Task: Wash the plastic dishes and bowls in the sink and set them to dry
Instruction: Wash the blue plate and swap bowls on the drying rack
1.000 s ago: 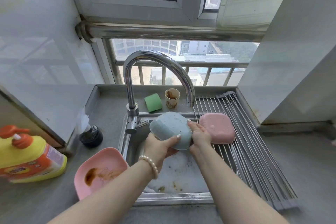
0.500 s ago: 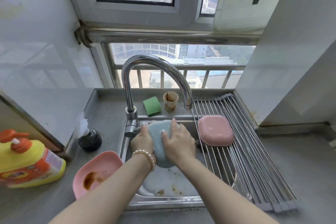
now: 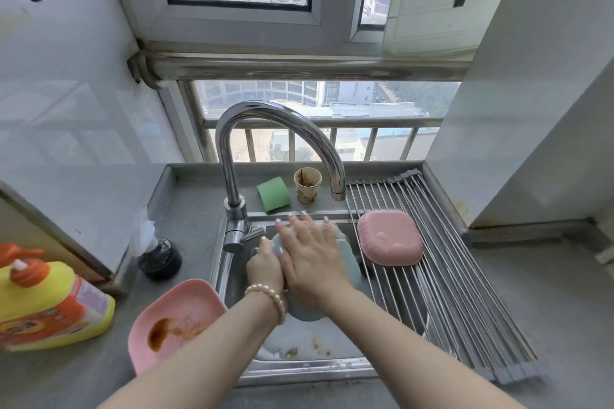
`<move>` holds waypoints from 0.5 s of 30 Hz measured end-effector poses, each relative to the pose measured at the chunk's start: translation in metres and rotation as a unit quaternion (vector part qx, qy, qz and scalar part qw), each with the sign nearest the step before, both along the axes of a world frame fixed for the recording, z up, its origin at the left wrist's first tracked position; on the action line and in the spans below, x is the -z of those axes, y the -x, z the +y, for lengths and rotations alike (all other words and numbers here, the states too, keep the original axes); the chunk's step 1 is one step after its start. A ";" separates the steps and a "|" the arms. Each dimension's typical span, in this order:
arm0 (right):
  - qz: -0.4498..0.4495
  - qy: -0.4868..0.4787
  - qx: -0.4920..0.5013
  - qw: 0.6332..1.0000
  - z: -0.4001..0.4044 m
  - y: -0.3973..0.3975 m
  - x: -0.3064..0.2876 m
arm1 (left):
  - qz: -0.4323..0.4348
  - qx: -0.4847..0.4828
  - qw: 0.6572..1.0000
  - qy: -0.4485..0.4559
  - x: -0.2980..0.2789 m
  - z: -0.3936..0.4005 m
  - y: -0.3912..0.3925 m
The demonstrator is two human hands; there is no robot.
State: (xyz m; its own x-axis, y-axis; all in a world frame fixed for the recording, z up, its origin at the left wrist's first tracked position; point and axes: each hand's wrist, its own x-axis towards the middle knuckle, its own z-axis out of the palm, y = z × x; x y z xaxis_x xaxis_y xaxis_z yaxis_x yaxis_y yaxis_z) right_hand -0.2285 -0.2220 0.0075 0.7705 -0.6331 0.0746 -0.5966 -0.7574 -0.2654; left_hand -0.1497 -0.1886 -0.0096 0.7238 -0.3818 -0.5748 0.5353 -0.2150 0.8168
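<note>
Over the steel sink (image 3: 309,370) I hold a pale blue plastic bowl (image 3: 349,262) on its side. My left hand (image 3: 264,267) grips its left rim, fingers curled round the edge. My right hand (image 3: 310,256) lies flat on the bowl with straight, spread fingers and hides most of it. A pink bowl (image 3: 390,237) lies upside down and wet on the roll-up drying rack (image 3: 465,309) over the sink's right half. A dirty pink dish (image 3: 172,322) with a brown stain sits on the counter left of the sink.
The curved tap (image 3: 275,129) arches over the sink, its spout just above my hands. A green sponge (image 3: 273,193) and a stained paper cup (image 3: 307,184) stand behind the basin. A yellow detergent bottle (image 3: 46,305) and a dark stopper (image 3: 160,257) sit at left. Food scraps lie in the basin.
The blue bowl was turned from facing up to lying on its side. My right hand moved from its right edge onto its surface, fingers now straight and spread.
</note>
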 end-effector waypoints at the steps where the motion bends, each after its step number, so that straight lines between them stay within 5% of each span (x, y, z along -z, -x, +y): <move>1: -0.013 0.041 -0.049 0.998 0.005 0.007 0.004 | 0.015 -0.005 1.000 0.013 0.009 0.000 -0.004; 5: -0.067 0.125 -0.149 0.979 -0.003 0.046 0.033 | 0.060 -0.012 0.998 0.019 0.036 0.003 -0.017; 8: -0.117 -0.108 0.032 0.987 -0.016 0.055 0.026 | 0.056 0.014 0.998 0.025 0.014 0.011 -0.006; 12: -0.241 -0.353 0.291 0.856 -0.036 0.033 0.010 | 0.027 0.058 0.997 0.042 0.002 0.013 0.004; 15: -0.362 -0.491 0.373 0.699 -0.043 0.027 0.002 | 0.013 0.071 0.997 0.033 0.003 0.014 -0.002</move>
